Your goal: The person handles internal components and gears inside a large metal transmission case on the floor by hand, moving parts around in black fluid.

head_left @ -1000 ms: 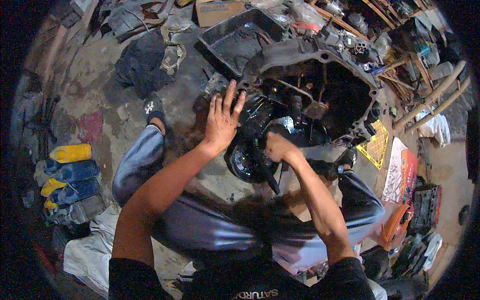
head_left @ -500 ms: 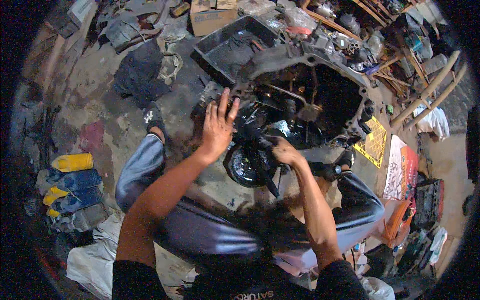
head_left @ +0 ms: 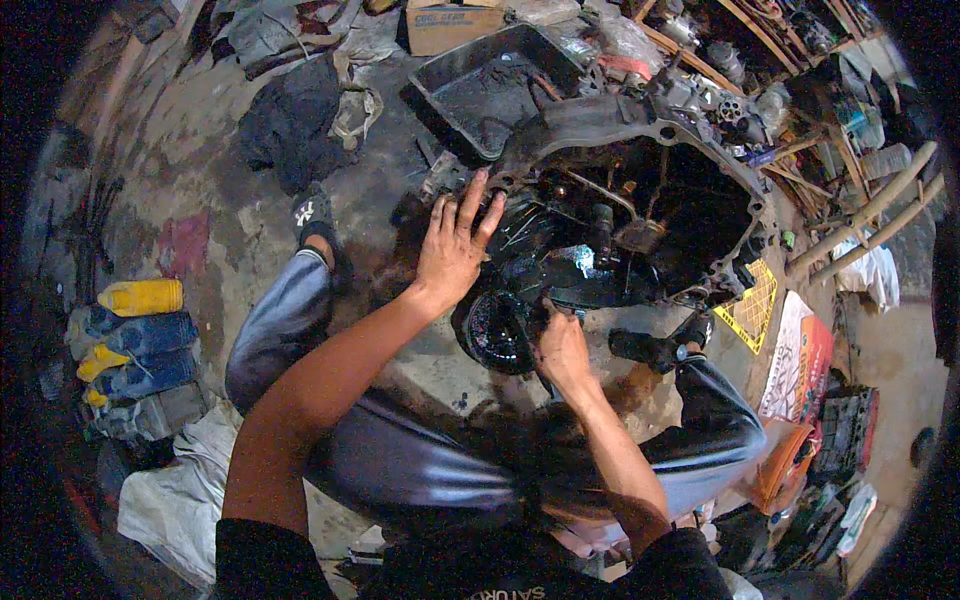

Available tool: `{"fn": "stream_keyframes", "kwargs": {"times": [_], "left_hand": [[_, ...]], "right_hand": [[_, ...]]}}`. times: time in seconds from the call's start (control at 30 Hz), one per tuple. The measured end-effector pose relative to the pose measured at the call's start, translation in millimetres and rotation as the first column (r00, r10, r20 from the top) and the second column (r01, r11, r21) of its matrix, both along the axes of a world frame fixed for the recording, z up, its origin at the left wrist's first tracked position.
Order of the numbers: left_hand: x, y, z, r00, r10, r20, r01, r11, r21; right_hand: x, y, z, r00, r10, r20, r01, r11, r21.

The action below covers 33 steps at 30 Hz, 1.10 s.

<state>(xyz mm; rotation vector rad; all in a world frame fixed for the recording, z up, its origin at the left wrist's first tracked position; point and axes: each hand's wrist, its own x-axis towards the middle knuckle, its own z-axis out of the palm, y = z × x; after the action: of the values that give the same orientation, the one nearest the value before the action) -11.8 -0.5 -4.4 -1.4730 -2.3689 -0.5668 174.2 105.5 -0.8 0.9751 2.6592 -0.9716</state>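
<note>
A large, oily metal housing (head_left: 600, 120), like a gearbox or engine casing, lies with its hollow side up in front of me. My left hand (head_left: 455, 245) rests with fingers spread on its left edge. Below the near rim, my right hand (head_left: 562, 348) is curled closed beside a dark piece; what it grips is hidden. To its left stands a round black bowl (head_left: 498, 335) with dark, shiny liquid inside. Within the housing, a thin metal pipe (head_left: 590, 185) leads to a rusty strainer-like part (head_left: 640, 235). Wet black grime coats its near left portion.
Beyond the housing is a black tray (head_left: 480, 95), with a cardboard box (head_left: 455, 28) behind it. A dark cloth (head_left: 295, 125) lies at the far left. Yellow and blue bottles (head_left: 140, 298) are at the left; a yellow crate piece (head_left: 748, 308) and wooden poles (head_left: 870, 225) are at the right.
My right hand has drawn back slightly toward me, from over the housing's near edge to beside the bowl. The left hand stays on the housing's edge. The whole view has shifted a little.
</note>
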Motion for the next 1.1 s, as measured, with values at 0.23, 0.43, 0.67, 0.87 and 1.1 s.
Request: {"fn": "stream_keyframes", "kwargs": {"times": [0.23, 0.43, 0.67, 0.87, 1.1], "left_hand": [[0, 2, 0, 1.0, 0.002, -0.022, -0.001, 0.999, 0.049], [1, 6, 3, 1.0, -0.004, -0.008, 0.004, 0.999, 0.041], [3, 7, 4, 0.998, -0.024, 0.049, 0.02, 0.997, 0.078], [0, 3, -2, 1.0, 0.025, 0.002, -0.025, 0.996, 0.081], [1, 5, 1, 0.998, 0.06, 0.004, -0.06, 0.998, 0.007]], "right_hand": [[-25, -20, -13, 0.991, -0.068, 0.114, 0.053, 0.99, 0.129], [-36, 53, -37, 0.978, 0.165, -0.125, -0.178, 0.979, -0.097], [-31, 51, -30, 0.989, 0.138, 0.051, -0.132, 0.985, -0.109], [-29, -3, -17, 0.993, 0.094, -0.066, -0.095, 0.995, -0.014], [-28, -33, -28, 0.852, -0.211, -0.479, 0.23, 0.973, -0.019]]}}
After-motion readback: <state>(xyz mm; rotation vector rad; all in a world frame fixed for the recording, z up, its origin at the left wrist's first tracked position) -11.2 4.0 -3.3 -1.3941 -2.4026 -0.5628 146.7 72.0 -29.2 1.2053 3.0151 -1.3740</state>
